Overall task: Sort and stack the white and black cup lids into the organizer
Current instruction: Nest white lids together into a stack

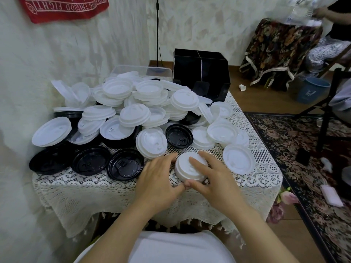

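white lid stack point(182, 167) on lace tablecloth point(91, 188), gripped between curled left hand point(158, 180) and right hand point(215, 180).

Pale textured wall point(57, 54), red banner point(64, 8), wooden floor point(266, 99), floral rug point(307, 149), blue bucket point(311, 90)

A plain white garment point(180, 247) covers the person's lap or torso. The left hand point(159, 179), right hand point(214, 179) and both forearms are bare.
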{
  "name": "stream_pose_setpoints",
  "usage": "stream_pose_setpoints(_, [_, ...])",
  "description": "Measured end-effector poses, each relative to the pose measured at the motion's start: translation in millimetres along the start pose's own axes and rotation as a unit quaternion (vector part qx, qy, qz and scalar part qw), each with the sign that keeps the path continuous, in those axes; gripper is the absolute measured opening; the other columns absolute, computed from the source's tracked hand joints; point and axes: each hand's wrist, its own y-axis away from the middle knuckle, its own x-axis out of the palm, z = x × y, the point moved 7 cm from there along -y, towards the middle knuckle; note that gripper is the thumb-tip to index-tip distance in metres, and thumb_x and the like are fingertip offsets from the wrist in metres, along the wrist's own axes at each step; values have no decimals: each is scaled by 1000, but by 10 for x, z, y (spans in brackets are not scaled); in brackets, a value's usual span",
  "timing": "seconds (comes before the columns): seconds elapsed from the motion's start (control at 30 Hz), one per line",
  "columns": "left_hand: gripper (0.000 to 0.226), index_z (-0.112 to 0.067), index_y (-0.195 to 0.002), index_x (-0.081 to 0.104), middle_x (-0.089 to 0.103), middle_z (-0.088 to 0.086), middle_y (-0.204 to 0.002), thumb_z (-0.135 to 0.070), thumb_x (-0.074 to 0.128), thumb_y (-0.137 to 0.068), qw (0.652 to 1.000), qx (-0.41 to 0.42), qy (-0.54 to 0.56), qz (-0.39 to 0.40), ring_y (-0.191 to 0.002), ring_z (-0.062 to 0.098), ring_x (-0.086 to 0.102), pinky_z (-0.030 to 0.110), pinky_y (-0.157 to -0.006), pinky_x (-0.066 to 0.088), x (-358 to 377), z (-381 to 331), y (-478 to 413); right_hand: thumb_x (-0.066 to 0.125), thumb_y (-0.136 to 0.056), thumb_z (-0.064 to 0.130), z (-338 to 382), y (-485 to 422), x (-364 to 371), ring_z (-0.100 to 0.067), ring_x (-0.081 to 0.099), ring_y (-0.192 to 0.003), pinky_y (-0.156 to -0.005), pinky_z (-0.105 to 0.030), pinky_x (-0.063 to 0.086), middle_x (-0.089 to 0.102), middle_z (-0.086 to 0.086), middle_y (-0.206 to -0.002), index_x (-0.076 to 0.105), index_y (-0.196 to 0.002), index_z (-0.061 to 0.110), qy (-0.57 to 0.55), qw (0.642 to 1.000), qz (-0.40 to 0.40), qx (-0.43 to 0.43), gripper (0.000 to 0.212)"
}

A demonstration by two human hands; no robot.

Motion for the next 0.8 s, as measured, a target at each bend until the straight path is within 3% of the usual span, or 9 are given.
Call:
stream_pose_setpoints(0.07, [76,-36,-143,28,34,-22,-143,-61,61,-80,1000,16,-13,1,-131,-1,22,19,-106,14,8,-8,-1,34,-78,82,-22,22,-3,-25,42,-134,-107,-34,32,43,-8,-148,55,-136,25,3,1000,13,-5,84])
stream_pose_setpoints(0.17, [77,-37,-145,27,30,-23,-146,-57,63,-81,999,35,-17,19,-133,-2,20,17,-106,10,34,1,5,58,-86,58,-34,47,2,-22,32,-141,-109,-26,23,30,-5,-155,42,-144,29,20,999,41,-25,67])
stream_pose_setpoints(0.23, [79,-37,-148,22,25,-24,-149,-54,64,-82,999,35,6,36,-136,-4,17,23,-112,13,42,17,10,67,-87,40,-38,42,1,-25,32,-141,-110,-29,26,28,-6,-156,40,-145,27,20,998,49,-39,65])
stream_pose_setpoints(0.33, [82,-37,-150,18,21,-26,-150,-50,65,-84,996,23,68,59,-132,-12,13,25,-114,17,11,14,-7,69,-87,34,4,-11,-31,-21,31,-142,-114,-35,30,28,-3,-156,42,-144,26,6,997,61,-52,63])
stream_pose_setpoints(0.43, [80,-34,-149,23,24,-22,-152,-48,66,-83,994,24,85,71,-132,-9,19,23,-113,19,-9,-7,-96,68,-88,28,6,-109,-69,-6,29,-138,-111,-23,28,24,8,-157,43,-143,31,-30,996,76,-45,61])
stream_pose_setpoints(0.53, [81,-32,-149,26,26,-18,-153,-47,68,-82,992,17,87,87,-138,-1,24,29,-116,23,19,5,-161,67,-89,27,-41,-151,-45,-6,26,-142,-113,-27,33,17,18,-156,40,-144,35,-57,993,100,-33,61])
stream_pose_setpoints(0.67, [81,-31,-148,30,30,-19,-151,-50,69,-79,993,18,88,82,-137,-1,27,30,-115,26,54,42,-172,58,-92,47,-105,-95,13,-3,14,-146,-117,-32,28,8,19,-158,34,-146,38,-41,993,102,-38,59])
stream_pose_setpoints(0.8, [81,-29,-146,35,37,-18,-147,-48,73,-76,994,24,81,63,-132,-4,32,21,-110,26,66,52,-196,56,-95,40,-46,-73,0,-6,15,-146,-115,-32,31,6,18,-156,33,-146,37,-11,996,79,-42,56])
